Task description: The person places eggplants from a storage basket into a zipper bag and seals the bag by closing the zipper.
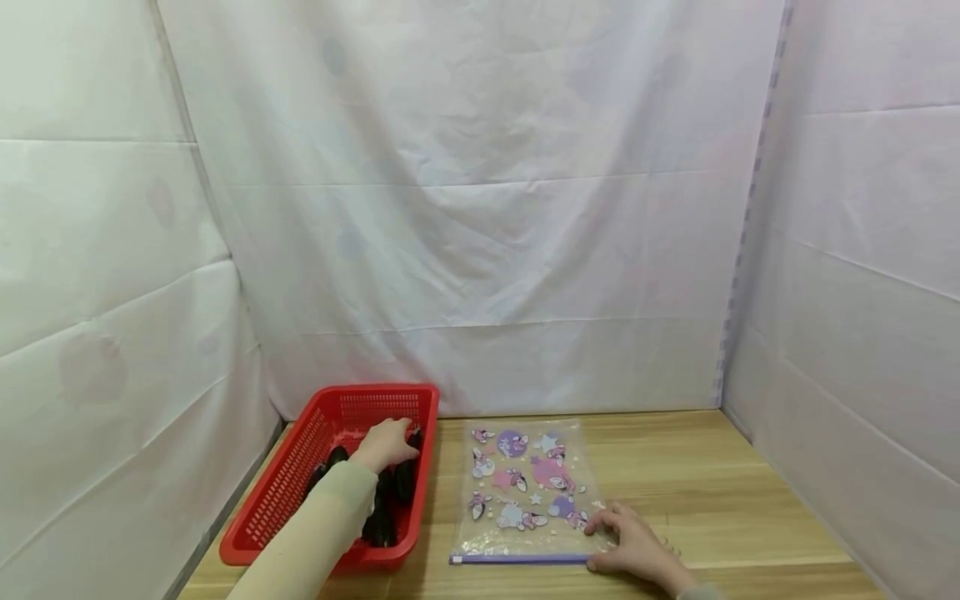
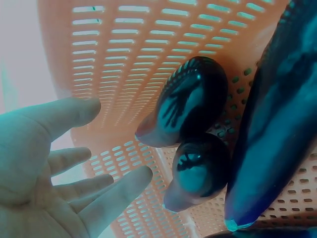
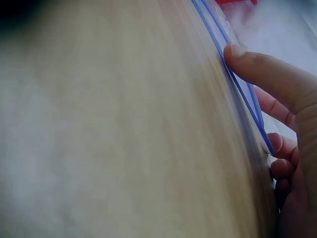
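Observation:
In the head view a red plastic basket point(image 1: 258, 500) holds several dark, glossy eggplants point(image 1: 381, 521). My left hand point(image 1: 387, 444) reaches into its far right part. The left wrist view shows that hand point(image 2: 64, 173) with fingers spread and nothing between them, beside two eggplants point(image 2: 200, 168) lying by the basket wall; a longer eggplant point(image 2: 277, 134) lies to their right. A clear printed zip bag point(image 1: 525, 500) lies flat on the table. My right hand point(image 1: 633, 546) holds its near right corner, thumb and curled fingers on either side of the purple zip strip point(image 3: 242, 94).
The wooden table point(image 1: 690, 475) extends to the right of the bag. White cloth point(image 1: 480, 250) hangs behind and on both sides. The basket stands near the left cloth, and its right rim is a short way from the bag.

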Tool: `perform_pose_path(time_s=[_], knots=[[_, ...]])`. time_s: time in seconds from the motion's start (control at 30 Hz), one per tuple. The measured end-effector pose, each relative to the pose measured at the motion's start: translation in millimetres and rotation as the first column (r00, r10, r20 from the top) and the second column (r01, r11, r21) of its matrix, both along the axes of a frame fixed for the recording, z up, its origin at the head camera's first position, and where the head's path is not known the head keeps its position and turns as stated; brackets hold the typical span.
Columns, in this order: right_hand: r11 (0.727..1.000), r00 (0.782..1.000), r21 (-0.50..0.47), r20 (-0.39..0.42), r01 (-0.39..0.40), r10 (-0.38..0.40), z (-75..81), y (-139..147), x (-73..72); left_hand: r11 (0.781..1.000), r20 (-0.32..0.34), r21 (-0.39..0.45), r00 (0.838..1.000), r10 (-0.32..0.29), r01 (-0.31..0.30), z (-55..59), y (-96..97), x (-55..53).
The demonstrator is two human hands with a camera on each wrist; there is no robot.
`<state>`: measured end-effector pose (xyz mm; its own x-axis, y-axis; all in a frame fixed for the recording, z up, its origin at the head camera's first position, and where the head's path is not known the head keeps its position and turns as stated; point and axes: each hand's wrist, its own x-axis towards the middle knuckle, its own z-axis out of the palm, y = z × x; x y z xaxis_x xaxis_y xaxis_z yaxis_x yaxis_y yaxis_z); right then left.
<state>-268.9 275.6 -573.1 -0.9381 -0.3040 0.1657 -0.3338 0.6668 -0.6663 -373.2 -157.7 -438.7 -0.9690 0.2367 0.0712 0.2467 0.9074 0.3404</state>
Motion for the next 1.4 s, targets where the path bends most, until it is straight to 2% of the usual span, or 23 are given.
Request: perform_pose_path(time_s=[0.17, 0.3, 0.6, 0.73, 0.87, 1.03, 1.2, 1.4], knots=[[0.997, 0.996, 0.009, -0.054, 0.074, -0.074, -7.6, -4, 5.9, 1.000, -0.007, -0.007, 1.000, -0.021, 0.021, -3.9, -0.6, -4.3], [0.991, 0.986, 0.005, -0.100, 0.133, -0.131, -12.7, -8, 11.4, 1.000, 0.009, 0.001, 1.000, -0.024, 0.024, -2.6, -0.3, -6.8], [0.982, 0.971, -0.039, -0.148, 0.183, -0.187, -13.7, -9, 17.1, 0.999, 0.021, 0.029, 0.999, -0.028, 0.028, -5.3, 1.5, -10.6], [0.983, 0.969, -0.062, -0.166, 0.175, -0.183, -13.9, -9, 18.6, 0.997, 0.075, 0.081, 0.997, -0.006, 0.000, -9.8, 1.6, -12.3], [0.984, 0.974, -0.075, -0.152, 0.159, -0.169, -14.2, -10, 19.0, 0.992, 0.132, 0.116, 0.991, 0.024, -0.040, -13.2, 0.8, -13.2], [0.984, 0.974, -0.086, -0.150, 0.156, -0.168, -13.6, -11, 18.9, 0.986, 0.152, 0.158, 0.988, 0.033, -0.057, -13.0, 1.5, -14.4], [0.984, 0.964, -0.082, -0.202, 0.160, -0.174, -15.1, -10, 18.5, 0.982, 0.168, 0.179, 0.985, 0.028, -0.059, -15.2, 3.0, -17.3], [0.986, 0.958, -0.078, -0.236, 0.148, -0.163, -18.6, -11, 19.1, 0.984, 0.189, 0.162, 0.981, 0.039, -0.071, -18.0, 2.8, -18.1]])
